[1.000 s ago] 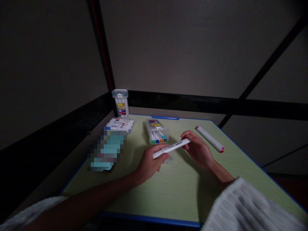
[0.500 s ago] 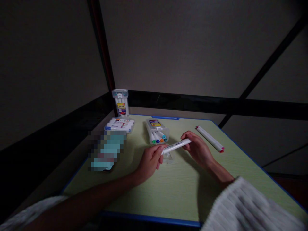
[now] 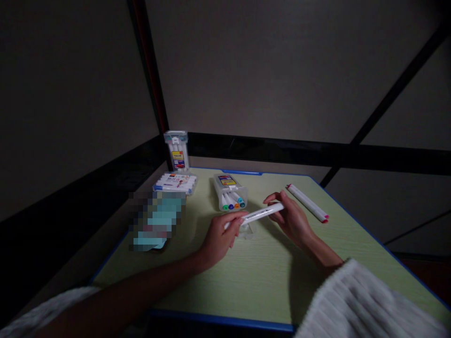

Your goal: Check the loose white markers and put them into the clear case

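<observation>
A white marker (image 3: pixel 260 214), printed along its side, is held across the middle of the table, its right end slightly higher. My left hand (image 3: pixel 220 233) pinches it near the left end between thumb and fingers. At the other end my right hand (image 3: pixel 291 218) has its curled fingers and thumb around the tip; how firmly they grip is hard to tell. Just beyond lies a clear marker case (image 3: pixel 230 190) on its side, its open end facing me and showing several markers with green, blue, orange and teal ends. A clear plastic piece (image 3: pixel 246 231) rests below the held marker, partly hidden.
Two white markers with red ends (image 3: pixel 308 203) lie together on the table (image 3: pixel 260 281) at right. Back left stand an upright case of markers (image 3: pixel 177 152) and a flat pack of white pens (image 3: pixel 175 182). A blurred-out teal object (image 3: pixel 160 220) lies in front of them.
The marker has shifted slightly right and rolled, its print looking different, and more of its left end shows behind my left fingers. My right thumb and fingers have changed position at its right end.
</observation>
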A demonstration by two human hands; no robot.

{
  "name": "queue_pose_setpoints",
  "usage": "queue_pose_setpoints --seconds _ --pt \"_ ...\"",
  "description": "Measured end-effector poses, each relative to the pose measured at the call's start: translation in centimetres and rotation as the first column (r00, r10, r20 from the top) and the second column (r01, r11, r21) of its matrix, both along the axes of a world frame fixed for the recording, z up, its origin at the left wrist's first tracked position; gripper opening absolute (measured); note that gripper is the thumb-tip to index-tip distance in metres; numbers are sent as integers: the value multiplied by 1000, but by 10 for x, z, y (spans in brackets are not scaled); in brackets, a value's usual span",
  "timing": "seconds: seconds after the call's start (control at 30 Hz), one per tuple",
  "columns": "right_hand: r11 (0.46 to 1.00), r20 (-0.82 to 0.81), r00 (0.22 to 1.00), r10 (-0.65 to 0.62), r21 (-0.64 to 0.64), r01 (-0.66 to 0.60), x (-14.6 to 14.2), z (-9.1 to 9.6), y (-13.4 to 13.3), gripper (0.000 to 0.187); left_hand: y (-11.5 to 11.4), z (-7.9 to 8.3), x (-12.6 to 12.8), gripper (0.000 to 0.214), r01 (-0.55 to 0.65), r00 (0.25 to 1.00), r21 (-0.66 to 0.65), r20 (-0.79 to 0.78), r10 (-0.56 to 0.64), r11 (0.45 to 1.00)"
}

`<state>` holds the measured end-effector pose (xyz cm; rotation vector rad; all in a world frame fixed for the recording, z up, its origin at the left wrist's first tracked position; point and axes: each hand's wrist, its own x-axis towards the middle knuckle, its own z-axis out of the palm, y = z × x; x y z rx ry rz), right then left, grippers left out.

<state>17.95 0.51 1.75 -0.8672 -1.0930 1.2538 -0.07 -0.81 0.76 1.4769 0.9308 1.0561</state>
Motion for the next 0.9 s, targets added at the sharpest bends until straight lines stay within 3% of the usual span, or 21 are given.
queue_pose_setpoints --seconds 0.9 --pt "1000 39 999 -25 -15 25 1 -1 1 36 -1 0 0 25 -61 997 110 -30 64 992"
